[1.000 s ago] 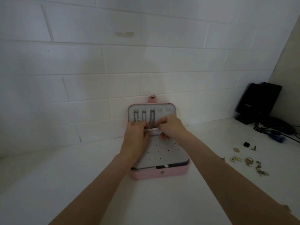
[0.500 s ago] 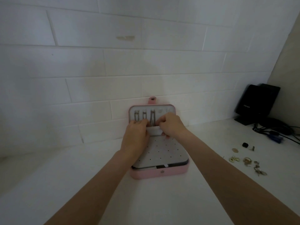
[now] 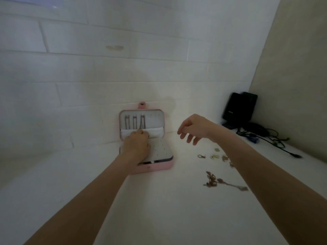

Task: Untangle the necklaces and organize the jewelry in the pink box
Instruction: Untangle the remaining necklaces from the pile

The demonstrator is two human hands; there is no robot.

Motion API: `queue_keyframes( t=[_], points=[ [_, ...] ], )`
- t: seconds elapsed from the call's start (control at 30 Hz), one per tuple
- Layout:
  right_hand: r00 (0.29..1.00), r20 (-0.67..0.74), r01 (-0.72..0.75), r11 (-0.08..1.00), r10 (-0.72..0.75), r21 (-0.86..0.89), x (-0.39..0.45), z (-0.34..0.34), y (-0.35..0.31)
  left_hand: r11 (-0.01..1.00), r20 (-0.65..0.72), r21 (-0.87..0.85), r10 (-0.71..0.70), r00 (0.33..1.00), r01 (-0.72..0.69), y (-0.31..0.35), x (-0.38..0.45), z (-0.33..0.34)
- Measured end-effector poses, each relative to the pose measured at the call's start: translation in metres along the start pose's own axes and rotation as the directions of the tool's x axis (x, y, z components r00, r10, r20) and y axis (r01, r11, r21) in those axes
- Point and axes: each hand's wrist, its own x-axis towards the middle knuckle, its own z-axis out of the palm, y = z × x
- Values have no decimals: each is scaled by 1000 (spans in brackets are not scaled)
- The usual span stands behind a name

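The pink box [image 3: 152,167] lies open on the white worktop [image 3: 159,209], its lid [image 3: 142,123] leaning upright against the white brick wall [image 3: 106,76]. Three necklaces [image 3: 135,122] hang in the lid, their lower ends tucked behind a white pocket [image 3: 155,132]. The left hand [image 3: 137,144] rests on the box's dotted white panel [image 3: 162,151], fingertips at the pocket edge; whether that grip pinches anything cannot be told. The right hand [image 3: 194,129] hovers just right of the box, fingers loosely spread, holding nothing. A second ago both hands worked together at the pocket; the right one has since pulled away to the right. Right of the box lie small rings and earrings [image 3: 215,156], and nearer the camera a tangled chain [image 3: 212,180]. Far right of the box, in the corner, stand a black device [image 3: 238,108] and cables [image 3: 261,137]. Left of the box and in front of it the worktop is bare white surface
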Motion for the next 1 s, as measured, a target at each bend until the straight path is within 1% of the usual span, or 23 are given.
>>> queue_keyframes(
  t=[0.07,0.1,0.17,0.23,0.27,0.33,0.37,0.43,0.5,0.57,0.67,0.77,0.8,0.83,0.9,0.93,1.0],
  points=[
    [997,71,-22,997,27,-74,-12,-4,14,998,-24,5,56,998,-55,22,-3,0],
    [994,95,-37,992,49,-122,-18,-5,21,995,-34,-22,97,995,-98,34,-5,0],
    [991,99,-62,964,90,-257,-28,-7,33,974,-49,-119,189,981,-194,59,-7,-3],
    [991,65,-82,911,118,-403,-39,-10,45,934,-46,-204,291,956,-294,83,-12,-7],
    [988,55,-103,884,144,-455,-44,-10,50,911,-29,-232,345,938,-342,94,-17,-8],
    [976,43,-157,827,213,-540,-54,-6,61,866,46,-273,448,893,-420,113,-26,-4],
    [970,32,-181,804,241,-566,-59,-3,66,850,103,-289,484,869,-440,121,-31,1],
    [968,24,-193,806,249,-560,-66,3,79,842,208,-324,508,836,-431,134,-39,15],
    [983,-21,-169,847,184,-503,-70,10,96,850,235,-347,488,840,-397,140,-45,27],
    [989,-108,-139,899,103,-416,-72,18,112,858,197,-356,456,868,-370,140,-49,34],
    [981,-193,-79,952,22,-297,-76,31,123,843,128,-434,407,905,-318,132,-52,36],
    [959,-283,-55,979,-4,-198,-77,40,129,834,89,-467,373,923,-292,126,-52,38],
    [946,-325,-49,991,6,-123,-76,42,133,832,73,-477,360,930,-285,124,-52,40],
    [927,-374,-46,999,40,-6,-76,45,136,826,54,-493,342,938,-273,123,-52,41],
    [884,-445,-9,958,141,285,-77,48,140,797,37,-566,280,959,-211,119,-50,43],
    [869,-460,23,912,184,410,-77,47,142,766,40,-620,245,969,-168,118,-48,43],
    [857,-449,76,799,254,597,-79,44,141,683,46,-724,193,980,-101,116,-43,45]
  ],
)
